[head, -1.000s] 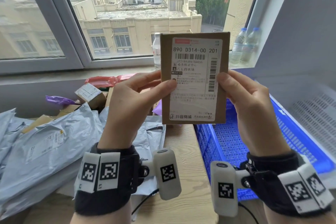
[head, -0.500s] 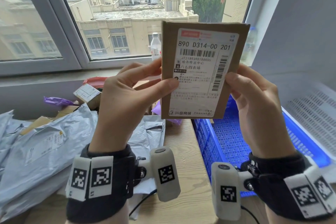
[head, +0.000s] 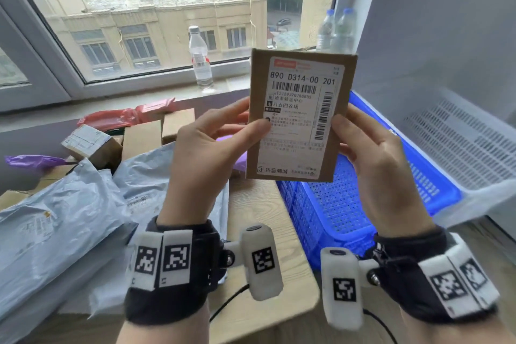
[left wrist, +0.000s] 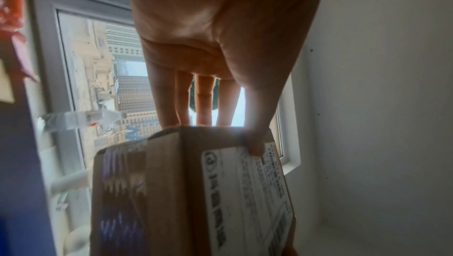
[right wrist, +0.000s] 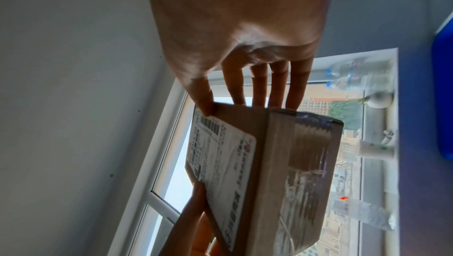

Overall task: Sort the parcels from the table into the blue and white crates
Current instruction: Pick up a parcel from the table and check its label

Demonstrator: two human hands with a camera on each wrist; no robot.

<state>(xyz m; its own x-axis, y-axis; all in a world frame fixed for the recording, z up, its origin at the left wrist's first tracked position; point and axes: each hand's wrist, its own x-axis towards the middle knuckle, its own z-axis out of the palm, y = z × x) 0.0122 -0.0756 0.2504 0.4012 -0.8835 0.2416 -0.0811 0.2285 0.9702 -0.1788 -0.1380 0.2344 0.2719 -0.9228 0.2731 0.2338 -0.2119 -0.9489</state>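
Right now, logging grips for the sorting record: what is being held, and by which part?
A cardboard parcel, upright, pinched at its side edges: left hand on one, right hand on the other.

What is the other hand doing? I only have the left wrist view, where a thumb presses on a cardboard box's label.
Observer: The right hand has its grip on the opposite edge of the cardboard box, thumb on the label.
Operator: Is the box in a crate yet?
Observer: No. It is held upright in the air, with the blue crate below and behind it and the white crate further right.
Operator: Can the label be read?
Observer: Yes, the head view shows its top line as 890 D314-00 201.
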